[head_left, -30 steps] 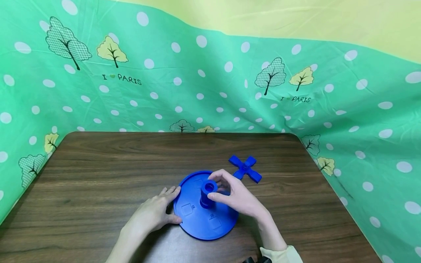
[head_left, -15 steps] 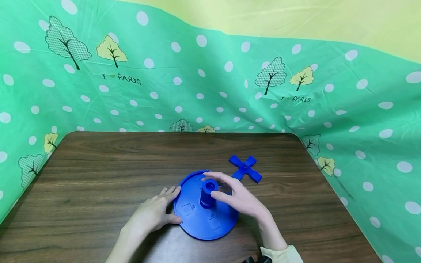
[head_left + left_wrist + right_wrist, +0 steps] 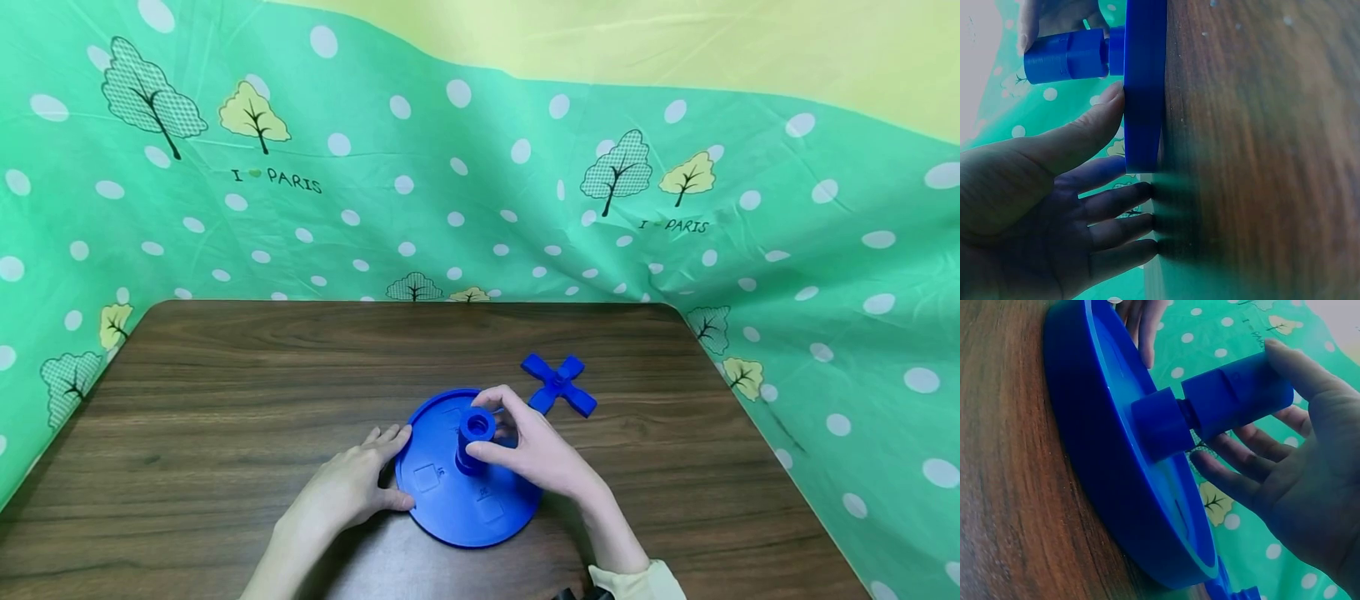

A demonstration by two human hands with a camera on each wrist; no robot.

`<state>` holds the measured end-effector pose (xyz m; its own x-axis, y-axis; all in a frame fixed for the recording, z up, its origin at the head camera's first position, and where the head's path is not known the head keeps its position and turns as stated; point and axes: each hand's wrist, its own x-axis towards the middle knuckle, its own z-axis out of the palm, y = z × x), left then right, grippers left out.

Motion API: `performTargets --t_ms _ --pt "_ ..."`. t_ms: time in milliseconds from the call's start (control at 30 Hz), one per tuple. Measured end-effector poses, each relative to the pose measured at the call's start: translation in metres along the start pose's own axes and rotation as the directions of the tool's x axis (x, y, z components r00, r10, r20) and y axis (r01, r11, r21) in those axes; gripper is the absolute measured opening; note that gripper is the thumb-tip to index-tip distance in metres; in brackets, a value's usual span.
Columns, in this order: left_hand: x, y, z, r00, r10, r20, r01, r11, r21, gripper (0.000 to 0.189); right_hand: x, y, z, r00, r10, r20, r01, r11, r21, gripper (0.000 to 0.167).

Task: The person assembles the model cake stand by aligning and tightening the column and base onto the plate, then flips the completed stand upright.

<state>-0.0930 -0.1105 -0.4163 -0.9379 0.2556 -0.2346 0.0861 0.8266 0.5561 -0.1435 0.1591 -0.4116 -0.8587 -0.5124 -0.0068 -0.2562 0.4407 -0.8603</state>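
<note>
A round blue disc [image 3: 450, 517] with a raised rim and square outlines lies on the table. A short blue post [image 3: 1161, 424] rises from its middle. On the post sits a blue hollow cylinder [image 3: 477, 427], upright, with a narrow gap showing a thinner neck between the two. My right hand [image 3: 547, 454] holds the cylinder, thumb on the near side and fingers round the far side. My left hand [image 3: 348, 487] rests at the disc's left edge, its thumb [image 3: 1100, 115] on the rim and its fingers stretched out, tips down by the tabletop.
A blue four-armed cross piece [image 3: 558, 385] with a small centre peg lies just behind the disc to the right. The brown wooden table [image 3: 225, 375] is bordered by a green dotted curtain [image 3: 465, 192] at the back and sides.
My right fingers loosened off the cylinder and shifted round it half a second ago; now they have closed on it again. The left hand and disc have stayed put.
</note>
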Motion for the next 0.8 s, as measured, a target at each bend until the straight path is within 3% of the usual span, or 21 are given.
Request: performTargets --t_ms 233,500,800 --pt "0.0006 0.0006 0.0003 1.000 -0.006 0.003 0.006 1.000 0.007 0.095 -0.0010 0.0019 -0.0016 0.998 -0.045 0.052 0.045 0.999 0.012 0.057" --pt "0.0003 0.0006 0.0006 1.000 -0.004 -0.003 0.004 1.000 0.012 0.095 -0.0003 0.0021 -0.0052 0.992 -0.052 0.111 0.044 0.996 0.072 0.044" --pt "0.0002 0.0008 -0.0002 1.000 -0.010 0.003 0.010 1.000 0.006 0.096 0.0014 0.0006 -0.0030 1.000 -0.019 0.015 0.019 1.000 0.011 0.035"
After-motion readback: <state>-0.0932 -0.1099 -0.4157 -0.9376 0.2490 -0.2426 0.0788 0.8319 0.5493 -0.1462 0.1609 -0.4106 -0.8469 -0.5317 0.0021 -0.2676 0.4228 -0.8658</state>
